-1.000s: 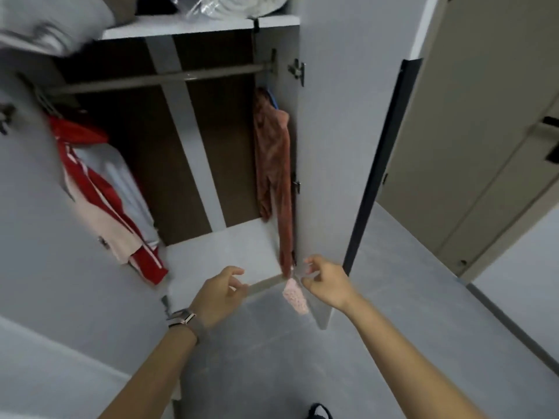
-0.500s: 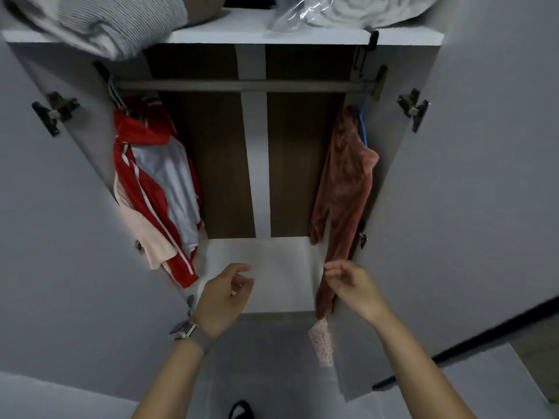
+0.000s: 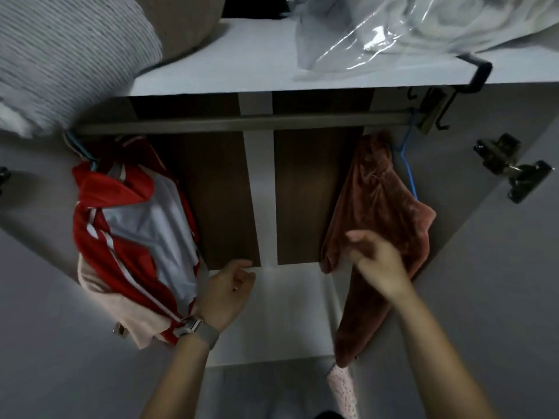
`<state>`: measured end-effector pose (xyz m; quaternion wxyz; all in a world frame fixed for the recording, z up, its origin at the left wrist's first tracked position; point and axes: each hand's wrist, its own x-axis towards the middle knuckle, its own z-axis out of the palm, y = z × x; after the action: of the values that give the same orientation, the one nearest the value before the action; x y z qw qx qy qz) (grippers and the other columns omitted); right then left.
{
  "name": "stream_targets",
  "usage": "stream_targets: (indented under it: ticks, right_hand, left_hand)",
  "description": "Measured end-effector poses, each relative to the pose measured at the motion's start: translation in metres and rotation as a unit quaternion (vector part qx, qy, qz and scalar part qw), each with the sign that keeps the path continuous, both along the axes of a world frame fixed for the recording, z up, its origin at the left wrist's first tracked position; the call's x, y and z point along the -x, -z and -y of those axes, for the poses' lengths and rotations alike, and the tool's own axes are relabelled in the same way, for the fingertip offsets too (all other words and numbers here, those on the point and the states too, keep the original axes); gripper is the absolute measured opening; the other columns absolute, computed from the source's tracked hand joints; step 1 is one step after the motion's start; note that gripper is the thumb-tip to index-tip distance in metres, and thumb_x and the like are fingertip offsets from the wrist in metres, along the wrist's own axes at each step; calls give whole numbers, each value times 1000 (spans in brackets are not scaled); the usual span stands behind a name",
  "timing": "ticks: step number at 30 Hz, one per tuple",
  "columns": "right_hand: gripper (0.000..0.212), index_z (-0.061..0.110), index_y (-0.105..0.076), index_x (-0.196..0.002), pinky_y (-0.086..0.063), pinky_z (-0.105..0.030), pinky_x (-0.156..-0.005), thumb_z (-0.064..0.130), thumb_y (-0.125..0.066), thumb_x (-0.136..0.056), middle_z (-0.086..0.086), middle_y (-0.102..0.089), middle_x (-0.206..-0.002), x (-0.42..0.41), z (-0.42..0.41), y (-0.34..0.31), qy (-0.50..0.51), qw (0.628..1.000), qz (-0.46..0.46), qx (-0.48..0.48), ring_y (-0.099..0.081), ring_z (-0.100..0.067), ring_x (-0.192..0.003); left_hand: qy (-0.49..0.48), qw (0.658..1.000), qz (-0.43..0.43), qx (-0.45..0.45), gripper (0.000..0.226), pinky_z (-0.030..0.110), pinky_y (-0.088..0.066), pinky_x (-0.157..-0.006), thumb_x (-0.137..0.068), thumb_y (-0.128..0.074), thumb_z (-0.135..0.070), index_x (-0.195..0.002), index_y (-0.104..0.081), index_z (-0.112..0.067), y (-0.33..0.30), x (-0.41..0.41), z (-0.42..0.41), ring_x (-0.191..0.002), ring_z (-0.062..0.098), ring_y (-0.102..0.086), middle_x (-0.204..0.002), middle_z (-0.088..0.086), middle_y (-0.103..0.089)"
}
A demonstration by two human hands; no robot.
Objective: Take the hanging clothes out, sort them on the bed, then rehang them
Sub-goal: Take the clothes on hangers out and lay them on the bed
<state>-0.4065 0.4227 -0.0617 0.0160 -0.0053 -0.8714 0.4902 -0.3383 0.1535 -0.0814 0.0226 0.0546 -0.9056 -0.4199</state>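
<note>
An open wardrobe with a grey rail point(image 3: 236, 124) fills the view. At the rail's left end hangs a red and white jacket point(image 3: 136, 237) over a pale pink garment point(image 3: 99, 294). At the right end a rust-brown velvet garment point(image 3: 381, 213) hangs on a blue hanger point(image 3: 408, 164). My right hand point(image 3: 378, 261) is raised in front of that garment, fingers loosely bent, holding nothing I can see. My left hand point(image 3: 227, 294), with a watch on the wrist, hovers loosely curled beside the jacket's hem.
The top shelf point(image 3: 242, 62) carries a striped grey pillow point(image 3: 66, 55) and bedding in a clear plastic bag point(image 3: 393, 28). Both wardrobe doors stand open, with a hinge point(image 3: 511, 167) on the right. A pink patterned cloth point(image 3: 343, 391) hangs below the wardrobe floor point(image 3: 281, 313).
My view has tilted up and moved closer to the wardrobe. Both hands have risen; the right one moved up from the brown garment's lower end to its middle.
</note>
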Motion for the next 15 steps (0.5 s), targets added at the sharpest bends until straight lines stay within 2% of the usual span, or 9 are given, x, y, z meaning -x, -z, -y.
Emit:
stream_targets:
  ticks: [1, 2, 4, 6, 7, 8, 10, 13, 15]
  right_hand:
    - [31, 15, -65, -112, -40, 0, -85, 2, -63, -83, -1, -65, -110, 13, -14, -11, 35, 999, -29, 3, -60, -12, -103]
    - [31, 15, -65, -112, -43, -9, -93, 6, -65, -82, -3, -65, -114, 28, -29, -19, 77, 995, -60, 9, -60, -15, -106]
    - [39, 14, -63, -117, -41, -31, -104, 14, -65, -78, -10, -62, -120, 57, -55, -31, 167, 980, -104, -24, -57, -25, -114]
    - [53, 9, -53, -128, -32, -34, -108, 12, -68, -78, -16, -52, -131, 78, -63, -39, 209, 969, -94, -90, -47, -33, -123]
    - [59, 6, -47, -133, -31, -35, -109, 10, -68, -78, -18, -48, -134, 87, -63, -39, 198, 972, -67, -104, -44, -35, -125]
    - [60, 3, -44, -134, -32, -35, -108, 9, -68, -79, -20, -46, -135, 94, -61, -37, 178, 979, -38, -93, -45, -35, -125]
    - [47, 1, -48, -127, -39, -34, -99, 10, -66, -84, -19, -54, -124, 104, -55, -28, 169, 985, 6, -37, -53, -33, -116]
    - [30, 11, -55, -113, -47, -35, -79, 25, -64, -88, -18, -64, -112, 116, -43, -26, 202, 972, 51, 110, -61, -27, -86]
    - [23, 17, -57, -107, -49, -32, -73, 32, -62, -89, -18, -67, -101, 122, -32, -38, 177, 960, 83, 201, -60, -22, -75]
  left_hand:
    - [-5, 1000, 3, -17, 24, 3, -40, -66, -93, -54, -19, -117, -54, -22, -3, 8, 1, -81, 1, -57, -92, -3, -63]
    - [-16, 999, 7, -47, 24, 5, -41, -68, -92, -54, -18, -115, -53, -23, -6, 17, 1, -84, 2, -58, -94, -2, -64]
    - [-55, 993, 7, -103, 22, 20, -48, -76, -92, -54, -15, -112, -54, -25, -7, 33, 0, -89, 12, -62, -97, 2, -66]
    - [-82, 991, -1, -104, 21, 35, -51, -82, -91, -53, -15, -109, -54, -27, -6, 44, -3, -89, 17, -64, -95, 3, -68]
    - [-88, 991, 1, -99, 21, 38, -52, -83, -91, -53, -15, -108, -55, -26, -6, 47, -6, -88, 18, -65, -93, 4, -69]
    - [-89, 991, 3, -98, 21, 39, -52, -83, -91, -53, -14, -108, -56, -23, -7, 49, -9, -86, 19, -65, -91, 6, -70]
    - [-90, 990, -1, -105, 20, 41, -52, -83, -90, -54, -10, -107, -57, -21, -10, 51, -14, -84, 24, -66, -89, 13, -69]
    - [-116, 989, -19, -91, 21, 32, -51, -83, -89, -56, -10, -106, -57, -23, -16, 50, -12, -84, 22, -65, -87, 14, -69]
    - [-134, 986, -23, -97, 20, 28, -50, -82, -88, -56, -13, -108, -58, -20, -17, 45, -4, -84, 24, -65, -86, 14, -68]
